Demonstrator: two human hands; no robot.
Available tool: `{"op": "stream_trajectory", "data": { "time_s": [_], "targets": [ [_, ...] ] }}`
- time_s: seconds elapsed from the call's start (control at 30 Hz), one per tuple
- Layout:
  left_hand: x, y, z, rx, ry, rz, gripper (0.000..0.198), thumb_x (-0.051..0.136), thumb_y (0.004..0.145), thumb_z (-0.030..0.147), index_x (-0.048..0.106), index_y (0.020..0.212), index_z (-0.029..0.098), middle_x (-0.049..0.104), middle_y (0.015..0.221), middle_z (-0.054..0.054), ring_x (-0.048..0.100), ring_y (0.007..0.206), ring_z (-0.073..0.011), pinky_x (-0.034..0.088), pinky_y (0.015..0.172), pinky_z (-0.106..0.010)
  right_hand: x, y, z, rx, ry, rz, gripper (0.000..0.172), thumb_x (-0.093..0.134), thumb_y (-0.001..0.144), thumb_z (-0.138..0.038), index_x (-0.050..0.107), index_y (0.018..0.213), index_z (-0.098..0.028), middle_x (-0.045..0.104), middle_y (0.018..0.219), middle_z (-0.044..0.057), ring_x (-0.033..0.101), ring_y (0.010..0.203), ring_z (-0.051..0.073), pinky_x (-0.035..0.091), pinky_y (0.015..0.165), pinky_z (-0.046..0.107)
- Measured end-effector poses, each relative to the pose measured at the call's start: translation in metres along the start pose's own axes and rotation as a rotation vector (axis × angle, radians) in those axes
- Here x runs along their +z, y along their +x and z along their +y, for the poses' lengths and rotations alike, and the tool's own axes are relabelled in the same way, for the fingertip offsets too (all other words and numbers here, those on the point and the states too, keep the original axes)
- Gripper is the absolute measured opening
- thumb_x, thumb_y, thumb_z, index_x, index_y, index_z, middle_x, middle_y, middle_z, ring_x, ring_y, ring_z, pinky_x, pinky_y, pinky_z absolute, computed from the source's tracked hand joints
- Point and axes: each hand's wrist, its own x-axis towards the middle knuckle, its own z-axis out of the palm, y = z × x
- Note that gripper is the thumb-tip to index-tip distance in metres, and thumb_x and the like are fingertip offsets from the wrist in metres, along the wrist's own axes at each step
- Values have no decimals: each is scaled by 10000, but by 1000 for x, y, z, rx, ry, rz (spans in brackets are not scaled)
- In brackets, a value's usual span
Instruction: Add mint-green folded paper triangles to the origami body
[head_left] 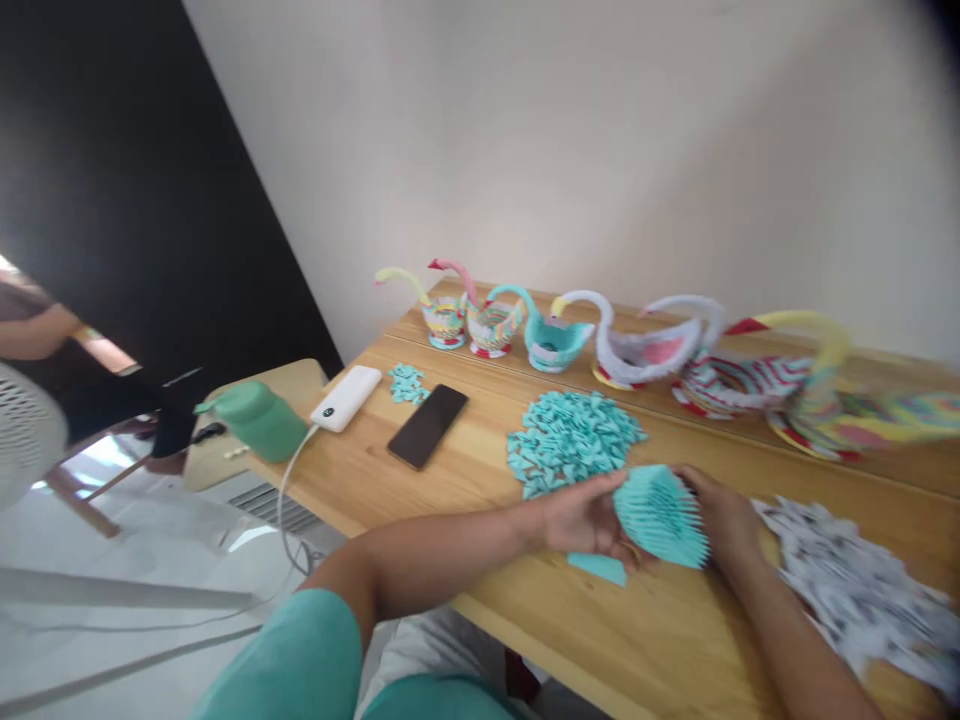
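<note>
At a pale wooden table [360, 472] against a white wall [540, 130], a person grips a turquoise piece [664, 520] between both hands over the tabletop, the left hand [581, 520] closed on one side, the right hand [724, 512] on the other. The right fingertips are largely hidden behind it; the left hand partly covers a flat turquoise sheet [598, 568]. Another person's arm [34, 335] is cut off at far left. The held piece is fan-shaped, with spiky ridges. Small folded turquoise bits [574, 440] lie heaped beyond, pointed white bits [862, 580] at right, below curved-neck swan figures [626, 368], the rightmost blurred.
</note>
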Motion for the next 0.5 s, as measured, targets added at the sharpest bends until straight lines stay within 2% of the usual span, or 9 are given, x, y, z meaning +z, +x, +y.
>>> {"op": "stream_trajectory", "data": {
  "time_s": [0.07, 0.27, 0.4, 0.5],
  "targets": [
    [5, -9, 3, 20, 7, -48, 739, 381, 858, 733, 645, 1132, 100, 688, 840, -137, 674, 702, -251, 524, 668, -388, -4, -3, -9, 20, 52, -79, 270, 504, 857, -374, 733, 785, -249, 771, 831, 124, 691, 715, 250, 414, 601, 314],
    [21, -24, 4, 71, -15, -61, 658, 563, 815, 691, 654, 1128, 119, 738, 835, -134, 700, 692, -243, 523, 620, -323, -4, -9, -17, 38, 99, -77, 344, 442, 904, -407, 698, 771, -219, 749, 788, 72, 653, 702, 206, 386, 616, 271],
    [28, -27, 3, 90, -26, -41, 545, 602, 853, 591, 654, 1161, 144, 754, 919, -127, 713, 800, -251, 553, 739, -387, -3, -10, -15, 41, 107, -101, 333, 452, 915, -414, 684, 786, -213, 728, 762, 48, 618, 677, 182, 348, 601, 257],
    [34, -28, 3, 77, -48, 4, 485, 671, 829, 530, 670, 1157, 173, 753, 1041, -121, 699, 919, -244, 529, 835, -384, -4, -11, -16, 37, 55, -105, 343, 455, 928, -411, 664, 752, -205, 700, 717, 37, 587, 647, 170, 313, 582, 256]
  ]
}}
